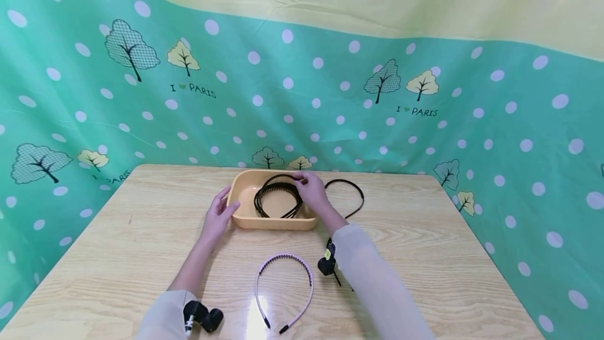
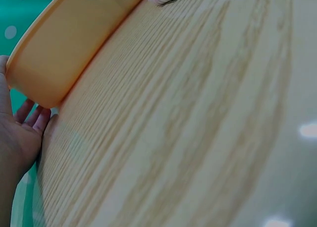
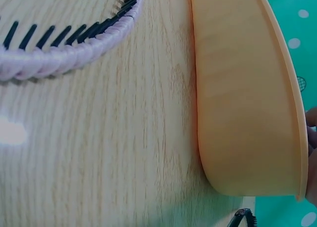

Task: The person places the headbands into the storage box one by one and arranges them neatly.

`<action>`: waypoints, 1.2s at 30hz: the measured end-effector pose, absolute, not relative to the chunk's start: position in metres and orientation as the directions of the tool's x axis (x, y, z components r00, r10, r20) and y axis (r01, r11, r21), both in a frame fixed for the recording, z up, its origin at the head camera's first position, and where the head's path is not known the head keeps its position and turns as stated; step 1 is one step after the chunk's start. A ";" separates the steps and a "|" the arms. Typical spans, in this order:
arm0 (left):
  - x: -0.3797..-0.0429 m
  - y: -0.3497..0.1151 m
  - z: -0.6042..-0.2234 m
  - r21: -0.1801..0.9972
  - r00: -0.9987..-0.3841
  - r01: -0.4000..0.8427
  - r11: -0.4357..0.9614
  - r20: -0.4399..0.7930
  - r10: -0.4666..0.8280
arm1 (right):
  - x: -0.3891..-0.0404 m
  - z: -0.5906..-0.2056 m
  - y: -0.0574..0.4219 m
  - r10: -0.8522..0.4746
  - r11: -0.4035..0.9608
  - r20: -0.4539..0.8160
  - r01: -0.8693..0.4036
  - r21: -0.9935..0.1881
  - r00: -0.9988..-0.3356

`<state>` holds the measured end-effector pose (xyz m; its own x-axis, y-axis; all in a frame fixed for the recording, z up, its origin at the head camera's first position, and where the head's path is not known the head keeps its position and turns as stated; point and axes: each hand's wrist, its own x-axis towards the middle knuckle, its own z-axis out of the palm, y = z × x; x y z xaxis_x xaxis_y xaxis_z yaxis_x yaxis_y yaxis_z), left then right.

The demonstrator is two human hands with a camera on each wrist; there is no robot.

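Observation:
A peach-coloured plastic basin point(image 1: 276, 223) stands at the table's far side with several black toothed headbands point(image 1: 278, 187) lying in it. My left hand point(image 1: 219, 213) grips the basin's left end, thumb over the rim and fingers outside; the left wrist view shows the same hand point(image 2: 22, 133) against the end wall. Over the right side of the basin, my right hand point(image 1: 312, 192) pinches a black headband, its fingertips partly hidden. In the right wrist view only a sliver of the right hand point(image 3: 312, 160) shows beyond the basin wall point(image 3: 247, 98).
A lilac headband point(image 1: 284, 256) with dark teeth and black tips lies in front of the basin. Right of the basin, another black headband point(image 1: 362, 198) lies on the wooden table point(image 1: 141, 235), partly covered by my right arm. A patterned green cloth point(image 1: 283, 119) hangs behind.

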<state>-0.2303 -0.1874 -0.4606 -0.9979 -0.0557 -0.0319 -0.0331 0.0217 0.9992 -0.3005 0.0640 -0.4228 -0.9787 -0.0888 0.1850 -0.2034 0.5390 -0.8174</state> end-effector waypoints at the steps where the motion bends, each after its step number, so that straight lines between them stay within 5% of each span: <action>1: -0.228 -0.187 -0.458 0.999 -0.998 -0.033 0.023 -0.032 -0.055 | -0.300 -0.423 0.064 -0.091 0.544 0.180 -0.200 -0.815 -0.979; 36: -0.243 -0.190 -0.484 1.000 -0.996 0.014 0.020 0.016 -0.089 | -0.304 -0.427 0.061 -0.160 0.717 0.183 -0.242 -0.654 -0.970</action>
